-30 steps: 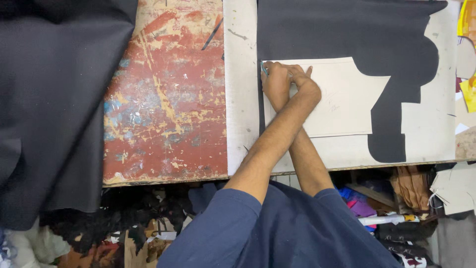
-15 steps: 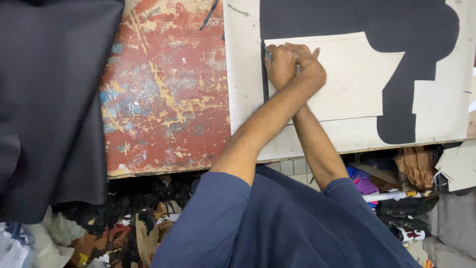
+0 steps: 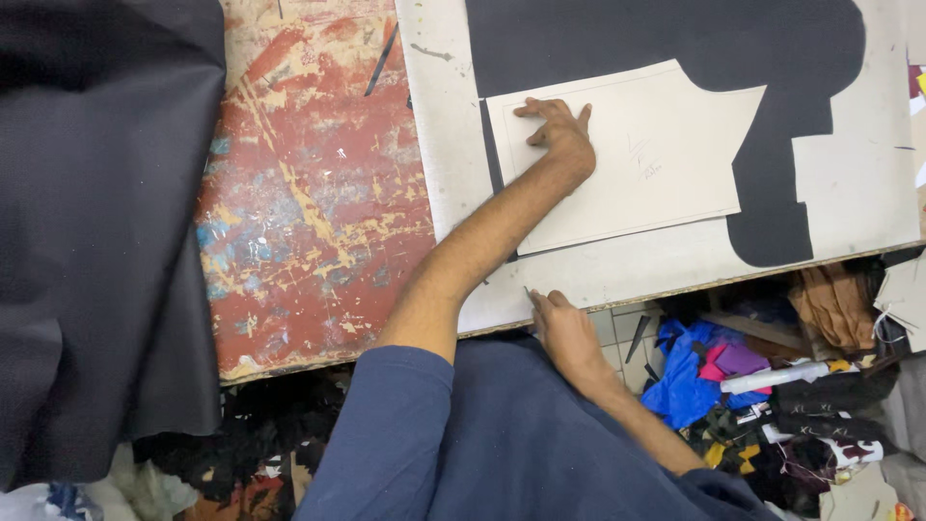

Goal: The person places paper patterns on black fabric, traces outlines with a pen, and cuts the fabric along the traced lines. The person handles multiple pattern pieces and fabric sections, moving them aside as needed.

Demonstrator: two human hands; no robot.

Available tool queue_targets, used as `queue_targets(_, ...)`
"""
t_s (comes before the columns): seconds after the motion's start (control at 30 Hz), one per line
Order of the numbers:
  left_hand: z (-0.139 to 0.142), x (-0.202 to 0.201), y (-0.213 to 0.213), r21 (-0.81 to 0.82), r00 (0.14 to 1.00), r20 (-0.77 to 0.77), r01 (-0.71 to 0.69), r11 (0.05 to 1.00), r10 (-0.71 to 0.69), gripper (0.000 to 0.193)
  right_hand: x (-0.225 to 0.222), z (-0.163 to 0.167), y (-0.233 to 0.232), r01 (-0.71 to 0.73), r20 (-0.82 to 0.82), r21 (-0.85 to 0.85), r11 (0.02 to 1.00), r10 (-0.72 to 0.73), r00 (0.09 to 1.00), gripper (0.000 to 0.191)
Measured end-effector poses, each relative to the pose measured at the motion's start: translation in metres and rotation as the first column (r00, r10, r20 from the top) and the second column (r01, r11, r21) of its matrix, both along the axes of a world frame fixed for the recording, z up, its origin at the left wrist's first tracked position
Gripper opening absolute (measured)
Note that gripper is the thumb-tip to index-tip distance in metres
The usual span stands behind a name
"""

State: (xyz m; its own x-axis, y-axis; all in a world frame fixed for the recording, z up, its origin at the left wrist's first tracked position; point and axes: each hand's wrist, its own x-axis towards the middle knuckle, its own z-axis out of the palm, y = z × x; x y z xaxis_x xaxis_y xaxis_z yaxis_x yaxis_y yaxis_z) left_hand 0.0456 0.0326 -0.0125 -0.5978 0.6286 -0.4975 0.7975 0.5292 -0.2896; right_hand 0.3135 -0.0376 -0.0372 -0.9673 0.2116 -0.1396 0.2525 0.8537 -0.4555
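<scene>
Head view: we press our left hand point(image 3: 555, 133), fingers spread flat, on the cream paper pattern point(image 3: 627, 154) lying on black fabric point(image 3: 675, 43) over the pale cutting board point(image 3: 849, 193) on the tabletop point(image 3: 309, 212). Our right hand point(image 3: 564, 328), pinching a thin tool, sits at the board's near edge. Step, we judge: pinning the pattern for tracing; next calls for bringing the tool to its edge. Long axis runs left-right, its angled end pointing right.

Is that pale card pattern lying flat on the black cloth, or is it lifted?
Flat. The card pattern lies flush on the black cloth, pressed by the left hand.
</scene>
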Motion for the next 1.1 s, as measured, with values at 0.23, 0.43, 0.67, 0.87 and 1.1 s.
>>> queue_targets(0.23, 0.004, 0.004, 0.003, -0.055, 0.997, 0.071, -0.020, 0.998, 0.024, 0.148, -0.072, 0.036, -0.004, -0.034, 0.038, 0.236, 0.971, 0.026, 0.999, 0.014)
queue_targets(0.43, -0.006, 0.000, 0.012, -0.007, 0.992, 0.034, -0.120, 0.993, 0.120, 0.123, -0.037, 0.067, -0.016, -0.248, 0.186, -0.597, 0.763, 0.433, 0.882, 0.030)
queue_targets(0.67, -0.002, 0.002, 0.009, -0.008, 0.988, 0.056, -0.141, 0.990, 0.141, 0.118, -0.031, 0.038, 0.017, 0.116, -0.116, -0.179, 0.977, -0.138, 0.984, 0.029)
queue_targets(0.87, 0.000, 0.004, 0.006, 0.015, 0.989, 0.060, -0.135, 0.991, 0.133, 0.114, -0.020, 0.004, 0.039, 0.179, -0.174, -0.064, 0.982, -0.188, 0.967, 0.029)
queue_targets(1.1, 0.004, 0.005, 0.014, 0.049, 0.967, 0.094, -0.243, 0.969, 0.238, 0.098, -0.055, -0.038, -0.027, -0.074, -0.349, -0.217, 0.973, -0.007, 0.937, 0.045)
